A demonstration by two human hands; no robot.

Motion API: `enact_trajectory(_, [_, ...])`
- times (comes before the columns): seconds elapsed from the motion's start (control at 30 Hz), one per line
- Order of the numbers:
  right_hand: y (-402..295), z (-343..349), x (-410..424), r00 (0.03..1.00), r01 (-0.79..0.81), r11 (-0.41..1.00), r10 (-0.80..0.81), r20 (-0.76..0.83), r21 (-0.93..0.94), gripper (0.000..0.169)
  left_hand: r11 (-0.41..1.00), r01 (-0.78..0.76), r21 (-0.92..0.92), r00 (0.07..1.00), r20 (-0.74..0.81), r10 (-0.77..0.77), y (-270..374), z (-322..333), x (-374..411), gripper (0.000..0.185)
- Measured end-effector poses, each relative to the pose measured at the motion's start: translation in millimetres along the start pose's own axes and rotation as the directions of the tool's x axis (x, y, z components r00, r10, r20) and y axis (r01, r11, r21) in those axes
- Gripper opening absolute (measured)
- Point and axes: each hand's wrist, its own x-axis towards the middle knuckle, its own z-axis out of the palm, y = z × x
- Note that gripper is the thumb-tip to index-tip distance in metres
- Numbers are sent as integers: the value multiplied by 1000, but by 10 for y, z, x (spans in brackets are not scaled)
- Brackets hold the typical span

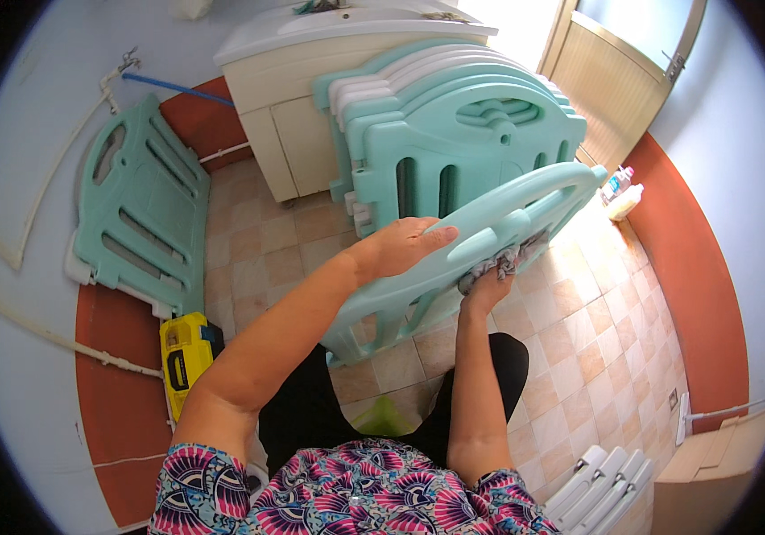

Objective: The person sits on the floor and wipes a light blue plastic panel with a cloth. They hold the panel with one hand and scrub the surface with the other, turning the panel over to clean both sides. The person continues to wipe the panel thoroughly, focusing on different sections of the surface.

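A mint-green plastic playpen panel (369, 301) stands tilted on the tiled floor in front of my knees. My left hand (409, 246) rests on its curved upper rim, thumb extended along the top and the other fingers over the far side. Lower on the near face, my right hand (489, 284) grips a crumpled grey cloth (506, 261) pressed to the panel below its cut-out opening. Behind this panel leans a stack of similar mint-green and white panels (476, 154), against a cream sink cabinet.
More green panels (148, 200) lean on the left wall above a yellow toolbox (185, 361). Plastic bottles (620, 190) stand by the right wall near the door (603, 73). White panels (600, 488) and a cardboard box (710, 475) are at lower right. The sink (355, 20) is ahead.
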Motion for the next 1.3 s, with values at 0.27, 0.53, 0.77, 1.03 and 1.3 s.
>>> enact_trajectory(0.27, [-324,279,-782,912,408,889,-392,116,-206,43,999,40,-10,999,20,-40,11,26,-23,54])
enact_trajectory(0.53, [1208,-435,-429,839,-460,871,490,-235,173,39,995,84,48,996,4,-84,100,28,-9,54])
enact_trajectory(0.77, [476,-115,-396,968,211,955,-234,-93,-207,39,999,31,-5,999,9,-31,-17,57,-36,55])
enact_trajectory(1.03, [1297,-465,-162,944,-139,989,145,-297,42,31,996,24,80,1000,-15,-23,56,49,-36,54])
enact_trajectory(1.3, [861,-330,-104,906,-291,953,303,-296,85,33,997,3,72,1000,-11,-2,65,90,-73,51])
